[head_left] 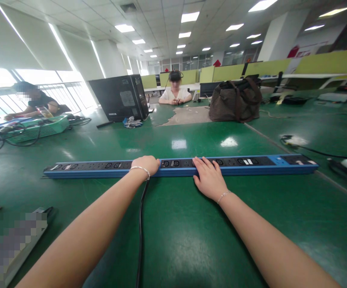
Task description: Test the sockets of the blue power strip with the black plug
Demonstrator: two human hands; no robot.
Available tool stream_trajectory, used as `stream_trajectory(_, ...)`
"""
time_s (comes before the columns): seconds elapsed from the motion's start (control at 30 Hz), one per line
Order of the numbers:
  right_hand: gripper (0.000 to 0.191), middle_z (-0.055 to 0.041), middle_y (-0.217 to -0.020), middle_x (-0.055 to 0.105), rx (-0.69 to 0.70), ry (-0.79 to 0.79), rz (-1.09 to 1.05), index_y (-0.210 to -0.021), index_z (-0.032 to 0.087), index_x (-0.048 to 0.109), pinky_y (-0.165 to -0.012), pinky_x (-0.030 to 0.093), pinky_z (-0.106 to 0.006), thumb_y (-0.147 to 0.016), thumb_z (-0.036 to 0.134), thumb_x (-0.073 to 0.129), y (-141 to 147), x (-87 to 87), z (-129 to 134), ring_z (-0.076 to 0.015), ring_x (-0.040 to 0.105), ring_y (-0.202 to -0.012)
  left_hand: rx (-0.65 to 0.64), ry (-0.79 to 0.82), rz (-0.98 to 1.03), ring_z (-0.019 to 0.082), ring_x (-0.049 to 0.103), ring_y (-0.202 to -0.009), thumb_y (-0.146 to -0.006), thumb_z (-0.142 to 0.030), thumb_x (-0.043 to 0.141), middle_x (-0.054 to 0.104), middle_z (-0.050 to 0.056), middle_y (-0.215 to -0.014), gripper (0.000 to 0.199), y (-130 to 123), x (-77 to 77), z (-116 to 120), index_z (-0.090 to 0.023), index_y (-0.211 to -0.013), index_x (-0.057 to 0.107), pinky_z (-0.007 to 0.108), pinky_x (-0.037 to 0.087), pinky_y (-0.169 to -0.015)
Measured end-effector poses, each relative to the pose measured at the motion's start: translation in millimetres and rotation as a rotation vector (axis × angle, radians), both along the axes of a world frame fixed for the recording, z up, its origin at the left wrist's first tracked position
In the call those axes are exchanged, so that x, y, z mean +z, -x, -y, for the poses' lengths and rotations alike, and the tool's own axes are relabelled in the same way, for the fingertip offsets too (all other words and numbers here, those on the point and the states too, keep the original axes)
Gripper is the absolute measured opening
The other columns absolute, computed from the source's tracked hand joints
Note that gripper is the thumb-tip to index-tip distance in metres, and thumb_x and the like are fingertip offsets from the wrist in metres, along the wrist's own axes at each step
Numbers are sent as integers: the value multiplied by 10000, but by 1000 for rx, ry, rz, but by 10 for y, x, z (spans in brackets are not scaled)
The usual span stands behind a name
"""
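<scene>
A long blue power strip (176,172) with a black socket face lies crosswise on the green table in front of me. My left hand (149,165) is closed over its middle, gripping the end of a black power cord (141,224). The cord's plug is hidden inside the fingers, so I cannot tell how far it sits in a socket. From under that wrist the cord runs down toward my side of the table. My right hand (208,178) rests open on the strip, right of the left hand, fingers stretched over the sockets and holding nothing.
Behind the strip stand a black computer case (119,98), gloves (132,122) and a brown bag (235,100). A green basket (38,130) with cables is at left; a blurred flat object (17,248) lies near left. Another cable (314,151) lies right. Two people sit beyond.
</scene>
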State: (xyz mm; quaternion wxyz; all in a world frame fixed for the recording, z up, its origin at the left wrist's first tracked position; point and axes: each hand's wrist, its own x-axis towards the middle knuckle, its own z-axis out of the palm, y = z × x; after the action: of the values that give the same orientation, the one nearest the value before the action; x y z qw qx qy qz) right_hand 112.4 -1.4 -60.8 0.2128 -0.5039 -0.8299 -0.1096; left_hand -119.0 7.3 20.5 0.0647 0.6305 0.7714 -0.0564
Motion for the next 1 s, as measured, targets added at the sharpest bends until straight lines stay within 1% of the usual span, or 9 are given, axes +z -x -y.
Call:
stream_trajectory(0.2,531,-78,-1353,441,5,-7,-15,-1325,173,396,-1020,207,-454,-800,244,434,2,-7,-11,-233,319,-1263,-41,86,185,222,642,-672,-822,-597,146,667,119,-673,664,227,-18,-2,-154,-762,637,306,466,-603)
stream_trajectory(0.3,503,-67,-1343,455,-4,-8,-32,-1306,188,426,-1017,208,-457,-807,250,428,12,-7,-20,-233,332,-1254,-9,-272,188,224,623,-775,-843,-531,200,665,90,-784,514,374,-139,70,-192,-823,586,329,462,-668)
stream_trajectory(0.37,464,-53,-1334,467,-9,-12,-44,-1277,199,460,-1016,209,-453,-818,255,419,15,-14,-31,-230,345,-1246,-62,-433,172,209,599,-890,-833,-394,308,655,79,-926,320,458,-246,127,-202,-901,555,335,451,-771)
stream_trajectory(0.43,430,-43,-1316,487,-8,-20,-69,-1252,204,484,-1013,218,-442,-833,262,408,8,-27,-46,-223,360,-1236,-217,-447,195,195,541,-1043,-783,-294,391,601,79,-1119,266,530,-342,163,-197,-989,529,339,395,-911)
stream_trajectory(0.5,413,-44,-1286,517,1,-31,-105,-1240,204,495,-1005,236,-429,-843,268,400,-7,-35,-60,-214,385,-1218,-344,-383,194,214,460,-1165,-755,-307,450,515,84,-1266,360,582,-414,170,-190,-1093,496,388,294,-1018)
stream_trajectory(0.63,379,-75,-1190,577,37,-55,-199,-1185,181,539,-962,316,-386,-843,263,399,28,33,-44,-209,457,-1132,-385,-338,117,267,419,-1206,-738,-527,497,493,119,-1294,603,602,-503,150,-179,-1225,434,464,215,-1050)
stream_trajectory(0.77,339,-67,-999,633,167,27,-285,-1111,158,575,-887,389,-309,-864,257,365,350,211,41,-179,525,-958,-387,-454,61,256,448,-1177,-760,-589,449,534,120,-1247,607,560,-569,169,-188,-1215,462,417,230,-1043)
stream_trajectory(0.87,377,-63,-994,632,247,123,-322,-1176,158,523,-886,389,-311,-878,318,357,770,343,91,-176,535,-946,-405,-521,36,255,458,-1166,-784,-541,440,546,121,-1229,563,555,-617,183,-179,-1213,468,403,252,-1027)
stream_trajectory(1.0,469,-67,-963,647,142,325,-242,-1249,197,425,-799,425,-344,-846,434,386,1315,492,85,-204,588,-889,-417,-569,-4,237,491,-1121,-813,-345,427,571,95,-1197,405,583,-665,166,-185,-1179,493,394,296,-987)
